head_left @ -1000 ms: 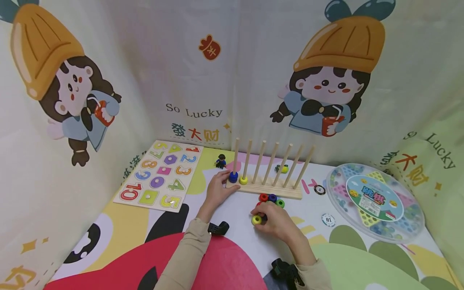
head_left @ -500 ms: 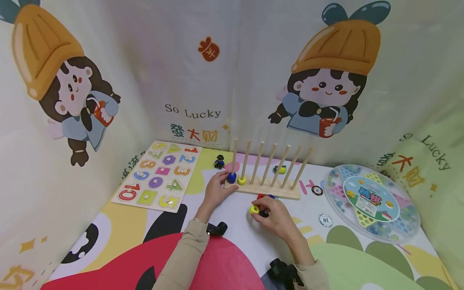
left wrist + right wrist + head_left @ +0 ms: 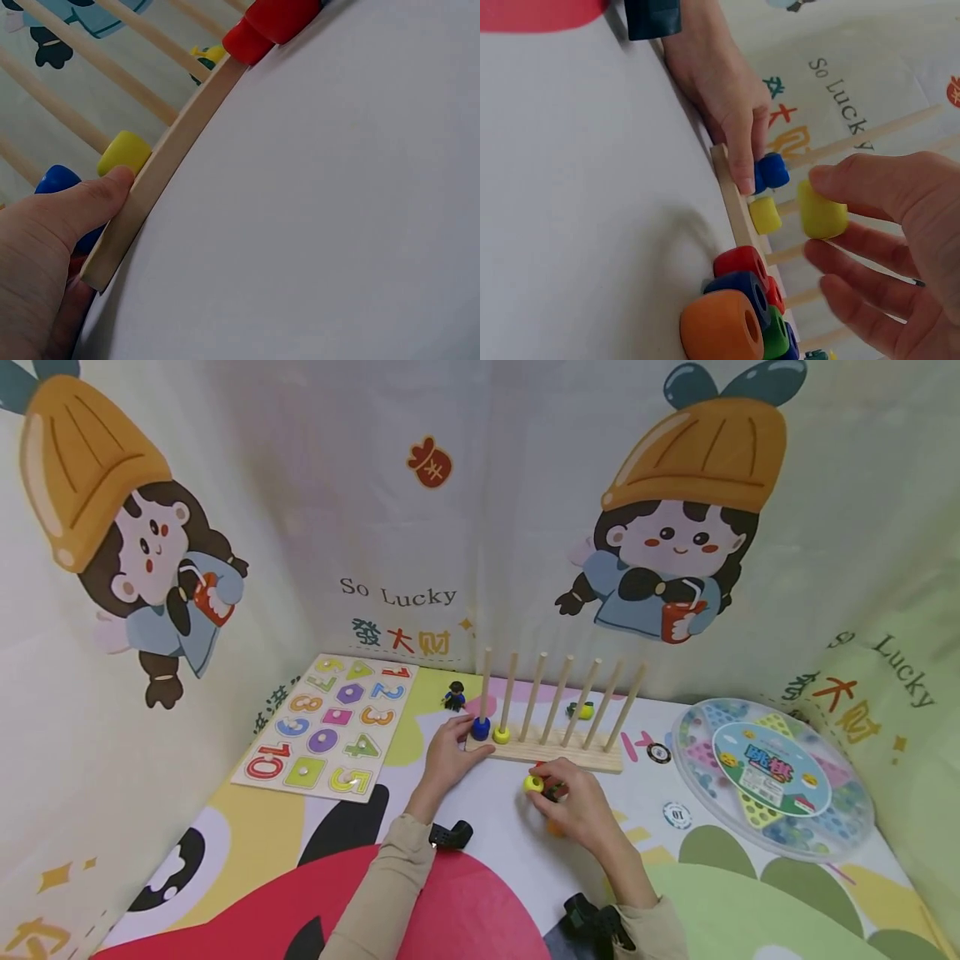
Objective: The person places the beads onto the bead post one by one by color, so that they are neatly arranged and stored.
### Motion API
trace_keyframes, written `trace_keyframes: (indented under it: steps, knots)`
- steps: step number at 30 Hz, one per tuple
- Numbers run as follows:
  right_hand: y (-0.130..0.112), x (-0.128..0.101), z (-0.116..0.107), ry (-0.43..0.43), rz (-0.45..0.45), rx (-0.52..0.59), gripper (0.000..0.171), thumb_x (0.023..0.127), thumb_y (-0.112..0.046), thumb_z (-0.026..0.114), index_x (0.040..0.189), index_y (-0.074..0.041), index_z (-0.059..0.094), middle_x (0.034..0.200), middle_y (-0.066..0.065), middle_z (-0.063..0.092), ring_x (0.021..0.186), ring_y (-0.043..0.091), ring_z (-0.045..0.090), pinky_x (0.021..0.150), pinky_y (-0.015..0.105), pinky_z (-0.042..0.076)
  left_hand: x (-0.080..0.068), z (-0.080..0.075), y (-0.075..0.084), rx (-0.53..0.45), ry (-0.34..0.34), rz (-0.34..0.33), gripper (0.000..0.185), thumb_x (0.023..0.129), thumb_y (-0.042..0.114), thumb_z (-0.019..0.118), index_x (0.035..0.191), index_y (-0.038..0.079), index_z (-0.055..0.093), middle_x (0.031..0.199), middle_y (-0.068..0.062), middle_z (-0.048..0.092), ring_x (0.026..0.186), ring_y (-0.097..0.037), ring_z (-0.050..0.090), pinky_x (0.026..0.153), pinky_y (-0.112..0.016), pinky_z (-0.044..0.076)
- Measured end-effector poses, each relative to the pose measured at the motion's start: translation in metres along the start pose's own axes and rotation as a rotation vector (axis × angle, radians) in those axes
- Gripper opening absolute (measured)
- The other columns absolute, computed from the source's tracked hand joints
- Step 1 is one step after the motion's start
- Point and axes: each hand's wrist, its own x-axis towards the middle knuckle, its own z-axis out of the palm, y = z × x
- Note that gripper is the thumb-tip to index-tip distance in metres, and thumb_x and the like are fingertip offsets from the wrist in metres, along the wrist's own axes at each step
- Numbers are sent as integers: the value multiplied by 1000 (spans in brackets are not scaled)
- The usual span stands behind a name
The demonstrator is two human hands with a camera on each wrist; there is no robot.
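Note:
A wooden peg stand (image 3: 562,752) with several upright pegs rests on the table. My left hand (image 3: 450,764) grips the left end of its base, the thumb along the front edge. Blue beads (image 3: 775,171) sit on the leftmost peg, and one yellow bead (image 3: 501,736) is on the peg beside it. Between thumb and fingers, my right hand (image 3: 577,802) pinches another yellow bead (image 3: 823,214), held up in front of the stand. Below that hand lie loose beads in red, blue, green and orange, such as the orange bead (image 3: 716,330); the hand partly hides them in the head view.
To the left lies a number puzzle board (image 3: 330,727). A small toy figure (image 3: 454,696) stands behind the peg stand, near its left end. On the right are a round Chinese checkers box (image 3: 772,777), a black chip (image 3: 659,753) and a white chip (image 3: 677,815).
My right hand has lifted the yellow bead from beside the loose beads and moved it slightly forward, toward the stand. The left hand has stayed on the base.

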Motion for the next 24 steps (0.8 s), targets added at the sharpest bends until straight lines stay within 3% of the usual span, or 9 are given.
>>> trace_keyframes:
  steps: [5,9,15,24]
  knots:
    - [1,9,0,72,-42,29,29,77,-5,83,104,-3,73,98,6,69,82,26,65,67,43,59,2,0,2,2,-4,-6,57,77,25,86,121,-6,67,130,-15,61,113,-30,60,91,-37,55]
    - [-1,19,-2,124,-54,80,30,76,-1,83,104,-2,73,101,9,67,84,28,65,67,45,60,3,1,3,15,-13,-19,59,78,27,85,123,-5,66,132,-14,60,114,-29,59,93,-37,54]
    - [-6,31,-9,187,-81,87,31,76,0,82,106,-2,73,102,10,67,86,24,66,65,39,60,-1,0,2,38,-16,-46,60,77,28,86,124,-4,66,133,-12,60,114,-27,59,93,-35,54]
    - [-14,50,-18,319,-124,112,30,75,0,83,104,-2,74,95,7,72,84,21,66,65,33,59,0,-1,4,38,-21,-35,61,79,30,84,126,-4,64,133,-13,59,113,-28,60,93,-36,54]
